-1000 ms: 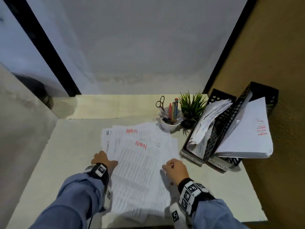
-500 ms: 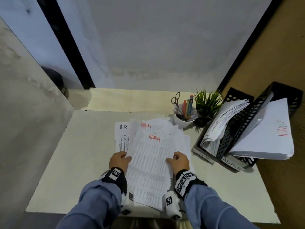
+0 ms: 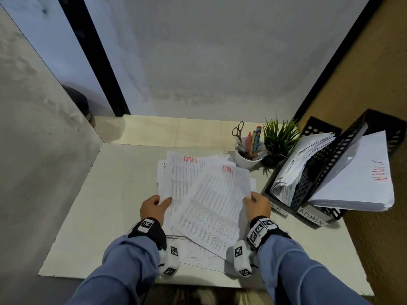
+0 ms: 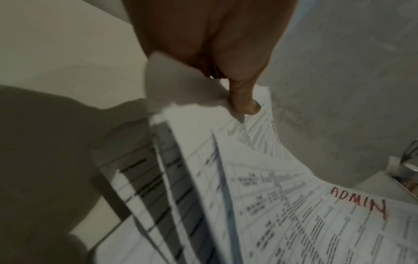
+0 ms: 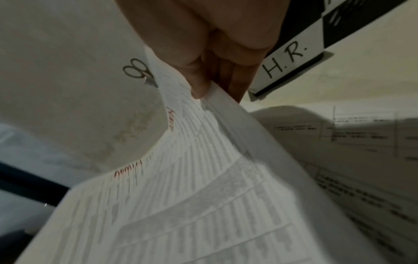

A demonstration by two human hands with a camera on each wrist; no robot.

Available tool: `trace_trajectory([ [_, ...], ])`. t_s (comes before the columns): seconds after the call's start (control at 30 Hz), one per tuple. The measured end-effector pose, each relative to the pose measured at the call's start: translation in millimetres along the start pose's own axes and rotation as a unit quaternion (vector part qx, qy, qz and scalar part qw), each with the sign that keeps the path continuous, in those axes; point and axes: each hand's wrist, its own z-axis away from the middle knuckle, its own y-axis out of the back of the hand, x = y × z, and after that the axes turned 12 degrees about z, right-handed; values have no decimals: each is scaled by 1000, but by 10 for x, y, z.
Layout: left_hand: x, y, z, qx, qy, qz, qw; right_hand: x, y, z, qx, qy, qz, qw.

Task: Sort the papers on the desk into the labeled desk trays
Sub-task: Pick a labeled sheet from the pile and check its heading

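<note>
A person in blue sleeves stands at the near edge of a pale bench [image 3: 92, 194], both hands clamped on printed sheets drawn from a loose pile of papers [image 3: 176, 183] spread across its middle. The left hand [image 3: 154, 208] pinches the left edge of a sheet, thumb on top as the left wrist view shows, while the right hand [image 3: 257, 205] grips the right edge of the top sheet [image 3: 211, 205], a table-filled page marked "ADMIN" in red at its far end; the right wrist view shows thumb above and fingers beneath, with the paper lifted clear of the pages below. A second page marked "ADMIN" [image 3: 182, 172] lies under it toward the far edge, and a sheet lettered in black peeks out at the pile's left. At the bench's right edge stand two black perforated desk trays side by side: the H.R. tray [image 3: 308, 172], holding a curled sheaf of papers, and the ADMIN tray [image 3: 343, 159], nearest the right edge, bearing a thick white stack whose top page reads "ADMIN" in red. Just beyond the pile, near the far right corner, sit a white cup [image 3: 246, 160] of pens and scissors [image 3: 238, 130] and a small green potted plant [image 3: 278, 139].
</note>
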Motion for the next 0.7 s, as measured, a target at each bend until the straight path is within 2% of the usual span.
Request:
trace_trajectory([
  [0.17, 71, 8, 50, 34, -5, -10, 999, 78, 21, 0, 8, -27, -67, 997],
  [0.27, 125, 0, 82, 31, -15, -12, 999, 74, 4, 9, 7, -34, -116, 993],
  [0.37, 128, 19, 107, 0, -54, -67, 996, 60, 5, 22, 3, -43, -180, 983],
  [0.47, 122, 51, 148, 7, -95, -89, 991, 48, 30, 70, -12, -64, -193, 979],
  [0.57, 98, 54, 172, 32, -88, -43, 995, -52, -139, 35, -63, -117, -185, 974],
  [0.6, 103, 42, 192, 40, -87, -16, 995, -128, -123, 77, -60, -183, -227, 955],
  [0.63, 112, 27, 212, 47, -91, 9, 995, -69, -142, 74, -51, -204, -209, 955],
  [0.67, 125, 13, 233, 55, -97, 25, 993, -91, -92, 99, -64, -193, -189, 961],
  [0.7, 136, -3, 249, 61, -97, 37, 993, -116, -49, 107, -87, -143, -152, 974],
])
